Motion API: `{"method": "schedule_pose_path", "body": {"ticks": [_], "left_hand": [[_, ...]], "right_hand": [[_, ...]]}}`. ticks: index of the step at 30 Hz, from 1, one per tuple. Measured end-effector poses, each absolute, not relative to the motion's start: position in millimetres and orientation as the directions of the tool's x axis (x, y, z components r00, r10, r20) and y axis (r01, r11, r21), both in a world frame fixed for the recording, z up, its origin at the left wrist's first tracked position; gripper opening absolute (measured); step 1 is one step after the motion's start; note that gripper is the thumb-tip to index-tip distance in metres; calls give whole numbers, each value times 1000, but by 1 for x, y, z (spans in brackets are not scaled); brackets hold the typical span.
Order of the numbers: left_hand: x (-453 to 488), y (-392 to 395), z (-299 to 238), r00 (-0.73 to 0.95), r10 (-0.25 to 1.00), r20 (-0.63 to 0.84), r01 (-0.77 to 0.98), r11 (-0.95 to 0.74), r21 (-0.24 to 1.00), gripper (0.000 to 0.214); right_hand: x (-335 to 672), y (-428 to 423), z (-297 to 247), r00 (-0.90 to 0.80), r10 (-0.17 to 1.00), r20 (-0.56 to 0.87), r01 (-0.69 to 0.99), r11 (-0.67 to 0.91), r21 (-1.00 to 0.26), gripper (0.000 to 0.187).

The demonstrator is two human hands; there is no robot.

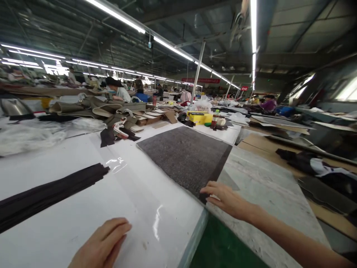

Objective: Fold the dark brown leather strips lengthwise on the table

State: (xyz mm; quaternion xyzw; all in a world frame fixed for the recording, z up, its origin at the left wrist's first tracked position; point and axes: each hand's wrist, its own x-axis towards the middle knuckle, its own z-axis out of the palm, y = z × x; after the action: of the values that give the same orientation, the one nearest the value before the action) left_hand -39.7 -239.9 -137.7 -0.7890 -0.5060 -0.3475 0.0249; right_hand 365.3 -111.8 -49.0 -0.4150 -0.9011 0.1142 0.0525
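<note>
My left hand [103, 243] lies flat on the white table top [83, 208] near its front edge, fingers stretched out, holding nothing. My right hand [227, 199] reaches forward with its fingers extended and pressed on the near corner of a dark grey fabric mat [185, 154]. The mat lies flat across the seam between the white table and a grey marbled surface [264, 186]. A long stack of dark brown strips [47, 193] lies on the white table to the left of my left hand.
Piles of olive and beige cut pieces [117, 111] sit further back on the table. A yellow box [200, 117] and small bottles stand beyond the mat. Clear plastic bags [30, 136] lie at left. Dark fabric pieces [309, 163] cover the right bench. Other workers sit in the background.
</note>
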Motion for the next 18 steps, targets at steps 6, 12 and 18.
{"method": "schedule_pose_path", "body": {"ticks": [6,12,18], "left_hand": [[67,-205,-94,310,836,453,649,-535,542,28],[130,-166,-87,382,864,326,551,-497,670,44],[160,-136,-103,429,854,294,583,-510,633,58]], "right_hand": [[365,-103,-59,-693,720,22,705,684,-186,19],[367,-90,-65,-734,678,48,667,732,-142,10],[371,-81,-68,-796,601,72,591,797,-129,11]]}}
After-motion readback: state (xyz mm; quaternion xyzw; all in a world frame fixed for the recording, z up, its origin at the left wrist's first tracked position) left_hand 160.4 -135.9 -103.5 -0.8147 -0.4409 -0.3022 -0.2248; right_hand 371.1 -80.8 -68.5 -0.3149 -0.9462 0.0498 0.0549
